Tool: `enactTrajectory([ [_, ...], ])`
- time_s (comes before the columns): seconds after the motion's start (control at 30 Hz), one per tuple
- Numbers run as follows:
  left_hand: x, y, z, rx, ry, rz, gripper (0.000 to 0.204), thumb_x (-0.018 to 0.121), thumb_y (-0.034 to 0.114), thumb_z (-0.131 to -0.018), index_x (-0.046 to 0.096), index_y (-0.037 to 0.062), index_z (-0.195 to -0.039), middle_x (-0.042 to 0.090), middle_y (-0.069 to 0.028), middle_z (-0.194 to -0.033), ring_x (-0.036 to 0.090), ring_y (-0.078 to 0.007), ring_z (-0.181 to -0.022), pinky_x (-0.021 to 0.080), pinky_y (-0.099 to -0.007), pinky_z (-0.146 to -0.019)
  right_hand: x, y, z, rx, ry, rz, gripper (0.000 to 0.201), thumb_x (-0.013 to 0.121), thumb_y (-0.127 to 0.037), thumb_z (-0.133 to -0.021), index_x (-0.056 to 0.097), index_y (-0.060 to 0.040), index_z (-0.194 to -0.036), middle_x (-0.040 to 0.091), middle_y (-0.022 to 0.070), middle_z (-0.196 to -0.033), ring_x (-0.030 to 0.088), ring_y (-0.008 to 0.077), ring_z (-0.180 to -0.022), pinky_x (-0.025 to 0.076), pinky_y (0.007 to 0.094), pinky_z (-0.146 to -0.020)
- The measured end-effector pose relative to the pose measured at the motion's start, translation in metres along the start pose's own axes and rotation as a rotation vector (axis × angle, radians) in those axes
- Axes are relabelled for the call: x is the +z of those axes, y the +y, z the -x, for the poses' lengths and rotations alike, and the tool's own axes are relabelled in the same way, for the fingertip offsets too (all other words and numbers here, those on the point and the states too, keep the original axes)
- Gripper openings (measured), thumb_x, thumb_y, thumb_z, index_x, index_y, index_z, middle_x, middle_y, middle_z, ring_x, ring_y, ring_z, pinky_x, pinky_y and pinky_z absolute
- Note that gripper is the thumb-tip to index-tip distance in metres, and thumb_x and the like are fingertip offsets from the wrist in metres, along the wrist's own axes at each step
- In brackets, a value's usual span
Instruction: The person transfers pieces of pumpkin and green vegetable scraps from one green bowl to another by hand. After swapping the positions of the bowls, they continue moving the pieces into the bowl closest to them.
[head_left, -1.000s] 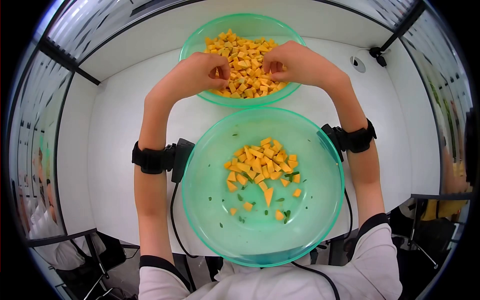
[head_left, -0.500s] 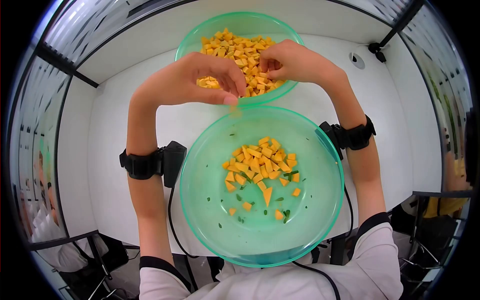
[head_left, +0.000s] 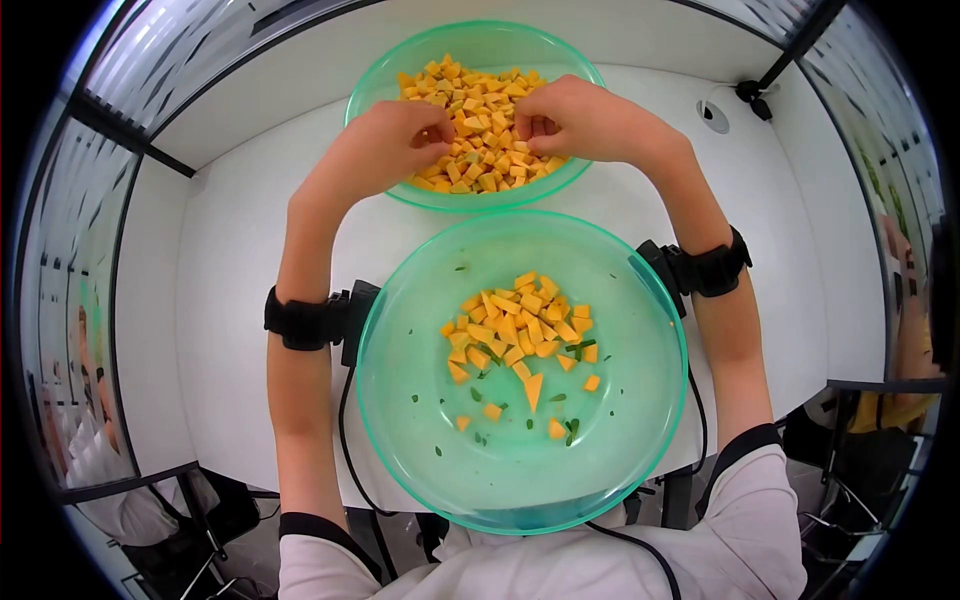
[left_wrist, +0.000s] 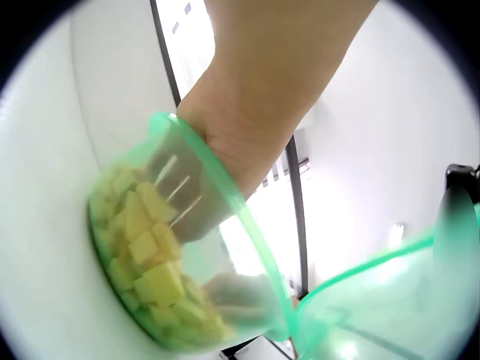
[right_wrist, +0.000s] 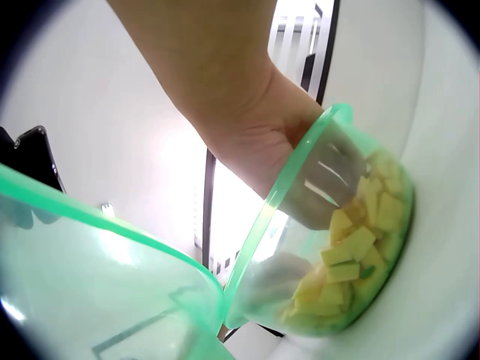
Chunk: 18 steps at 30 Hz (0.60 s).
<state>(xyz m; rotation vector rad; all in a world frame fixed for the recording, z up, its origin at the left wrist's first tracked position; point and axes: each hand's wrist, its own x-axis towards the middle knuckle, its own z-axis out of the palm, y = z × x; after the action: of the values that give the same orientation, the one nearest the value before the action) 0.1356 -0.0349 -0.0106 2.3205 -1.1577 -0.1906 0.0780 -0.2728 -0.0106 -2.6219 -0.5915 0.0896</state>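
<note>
The far green see-through bowl holds many orange cubes that look like diced pumpkin. My left hand dips over its left side, thumb and fingers bent down at the cubes. From the right side my right hand reaches in, its fingers curled close over the pieces. Whether either hand pinches a cube I cannot tell. Both wrist views show the fingers only dimly through the bowl wall. Closer to me, a larger green bowl holds a smaller heap of orange pieces and dark green scraps.
The bowls stand one behind the other on a white table with low white side walls. Black cameras are strapped to both forearms, and their cables run down beside the near bowl. A round cable hole lies at the back right.
Half a second ago my left hand was nearer the near bowl, a blurred orange piece below its fingertips; now it is back over the far bowl. My right hand has barely moved.
</note>
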Motion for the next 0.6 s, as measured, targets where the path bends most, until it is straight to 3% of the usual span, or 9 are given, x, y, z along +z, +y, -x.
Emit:
enactTrajectory([
  [0.33,0.0045,0.0013,-0.0019,-0.088,-0.009,-0.038,0.015,0.06,0.011,-0.086,0.063,0.0002,-0.095,0.065,-0.0094,-0.086,0.062,-0.0197,-0.08,0.051,-0.0311,-0.077,0.001,0.0002,-0.0021,-0.033,-0.016,-0.027,0.009,0.066,-0.007,-0.079,0.062,-0.0001,-0.082,0.062,0.0096,-0.075,0.061,0.0201,-0.07,0.05,0.0314,-0.064],
  [0.6,0.0037,0.0026,-0.0019,-0.094,-0.012,-0.034,0.014,0.06,0.011,-0.086,0.062,0.0002,-0.095,0.065,-0.0098,-0.086,0.062,-0.02,-0.08,0.051,-0.0313,-0.078,-0.0016,0.0017,0.0024,-0.142,0.124,0.043,0.005,0.065,-0.006,-0.081,0.061,-0.0034,-0.084,0.062,0.0067,-0.076,0.061,0.0188,-0.074,0.05,0.0311,-0.066],
])
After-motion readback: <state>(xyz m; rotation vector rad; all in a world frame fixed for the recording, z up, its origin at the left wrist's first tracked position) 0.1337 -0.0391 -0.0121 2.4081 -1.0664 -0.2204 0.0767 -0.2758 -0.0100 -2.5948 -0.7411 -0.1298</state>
